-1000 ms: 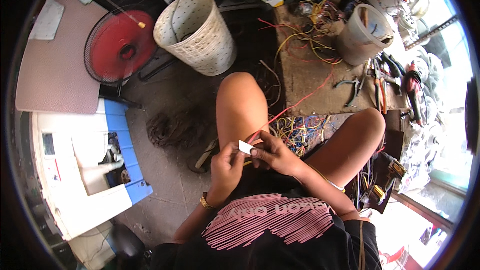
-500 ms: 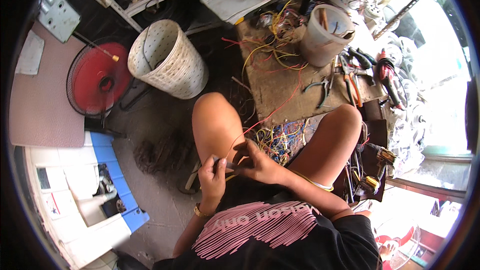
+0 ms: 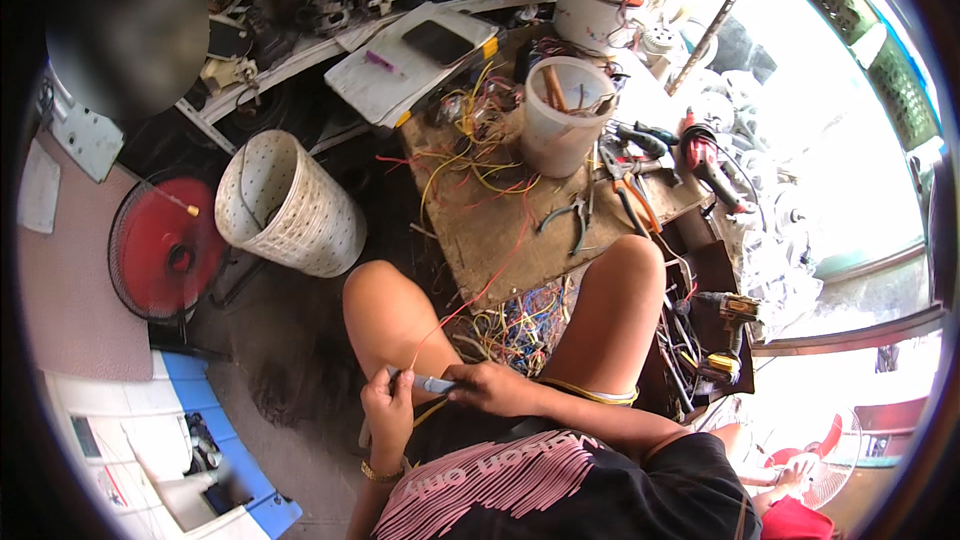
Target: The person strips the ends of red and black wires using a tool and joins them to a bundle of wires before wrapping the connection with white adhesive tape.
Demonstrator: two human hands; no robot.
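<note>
On the counter (image 3: 478,230), bare room is noted at the near left; near approach is crossed by a red wire (image 3: 481,297). Rightward passage is obstructed by pliers (image 3: 579,222), far reach by a translucent bucket (image 3: 560,145) and tangled wires (image 3: 478,125).

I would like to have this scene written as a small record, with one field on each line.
Left hand: pinches one end of a grey piece
Right hand: grips the other end
Wire: thin red wire, runs from beside the grey piece up to the wooden bench
On bench: pliers, translucent bucket
Left of bench: white perforated basket
Unclear: the grey piece's material
</note>
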